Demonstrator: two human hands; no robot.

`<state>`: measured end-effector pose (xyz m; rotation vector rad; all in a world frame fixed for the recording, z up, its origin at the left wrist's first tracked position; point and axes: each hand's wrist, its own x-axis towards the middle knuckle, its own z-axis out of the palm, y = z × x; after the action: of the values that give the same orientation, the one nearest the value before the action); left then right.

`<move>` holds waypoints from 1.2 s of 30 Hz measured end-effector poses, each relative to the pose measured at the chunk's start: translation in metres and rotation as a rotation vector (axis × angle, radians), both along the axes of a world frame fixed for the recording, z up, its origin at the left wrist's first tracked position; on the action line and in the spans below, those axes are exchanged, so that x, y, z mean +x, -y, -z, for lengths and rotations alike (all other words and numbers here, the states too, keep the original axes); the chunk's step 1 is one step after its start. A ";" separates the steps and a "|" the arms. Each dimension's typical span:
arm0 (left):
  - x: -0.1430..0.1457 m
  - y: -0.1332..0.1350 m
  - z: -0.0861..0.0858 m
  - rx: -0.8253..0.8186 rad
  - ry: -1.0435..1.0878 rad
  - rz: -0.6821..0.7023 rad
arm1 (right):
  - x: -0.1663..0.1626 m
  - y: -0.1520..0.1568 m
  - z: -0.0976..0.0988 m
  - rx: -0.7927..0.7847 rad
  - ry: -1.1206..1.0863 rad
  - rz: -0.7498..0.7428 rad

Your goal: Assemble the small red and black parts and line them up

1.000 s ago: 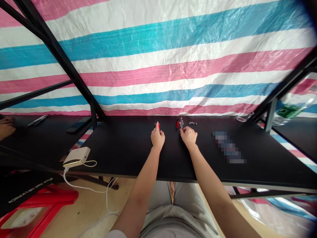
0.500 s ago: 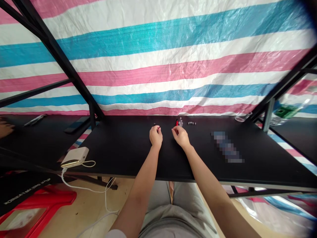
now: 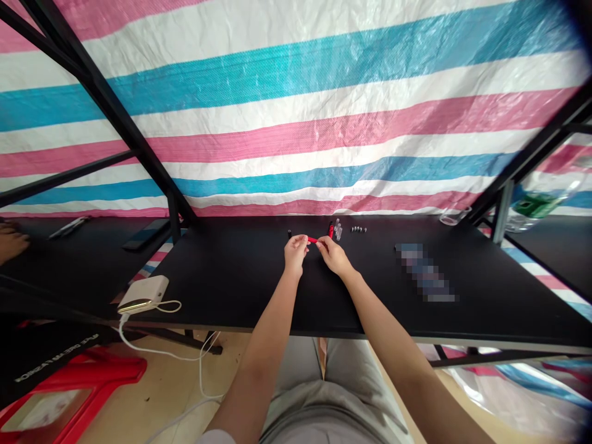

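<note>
A slim red tube [image 3: 312,240], like a pen barrel, spans the gap between my two hands above the black table. My left hand [image 3: 295,253] is closed on its left end, thumb and fingers pinched together. At the other end, the fingertips of my right hand [image 3: 333,256] pinch it too. Just beyond my left hand stands a small black piece [image 3: 290,234]. Behind my right hand are red pieces with dark tips [image 3: 330,230] and several clear plastic pieces [image 3: 338,230]. Small shiny metal pieces [image 3: 358,229] lie in a row to their right.
A blurred-out flat object [image 3: 425,272] lies on the table's right side. At the left edge sits a white box [image 3: 144,293] with a cable. A clear cup [image 3: 454,214] is near the right frame post. Another person's hand [image 3: 13,242] shows far left.
My hands have come closer together, and the red tube now shows stretched between them. The camera view has shifted slightly.
</note>
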<state>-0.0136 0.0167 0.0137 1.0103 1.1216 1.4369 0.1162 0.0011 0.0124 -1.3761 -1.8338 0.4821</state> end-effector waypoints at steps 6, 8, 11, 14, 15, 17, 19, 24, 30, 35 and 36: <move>0.000 -0.001 0.001 -0.030 0.206 0.139 | 0.001 -0.001 0.003 0.041 -0.034 0.003; 0.000 -0.001 0.002 -0.055 0.242 0.166 | 0.002 -0.002 0.005 0.070 -0.060 0.000; 0.000 0.000 0.002 -0.074 0.255 0.189 | 0.002 -0.002 0.005 0.090 -0.078 -0.004; 0.001 0.001 0.001 -0.076 0.229 0.227 | 0.002 0.000 0.004 0.102 -0.080 -0.018; 0.001 0.001 0.001 -0.078 0.220 0.235 | 0.001 0.000 0.003 0.105 -0.079 -0.021; 0.002 0.002 0.001 -0.083 0.210 0.230 | 0.001 0.001 0.002 0.107 -0.072 -0.021; 0.002 0.002 0.000 -0.089 0.204 0.212 | 0.000 0.001 0.001 0.104 -0.061 -0.018; 0.001 0.001 -0.001 -0.114 0.218 0.135 | 0.000 0.001 0.002 0.104 -0.042 -0.006; -0.001 0.000 -0.004 -0.153 0.293 0.040 | 0.001 0.000 0.003 0.137 -0.044 -0.010; -0.002 -0.001 -0.003 -0.154 0.322 0.005 | 0.001 -0.002 0.005 0.169 -0.037 -0.017; -0.001 -0.001 -0.003 -0.152 0.329 -0.005 | 0.002 -0.002 0.006 0.177 -0.032 -0.015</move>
<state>-0.0150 0.0180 0.0171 0.6369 0.9740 1.4358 0.1179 0.0033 0.0067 -1.2289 -1.8158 0.3391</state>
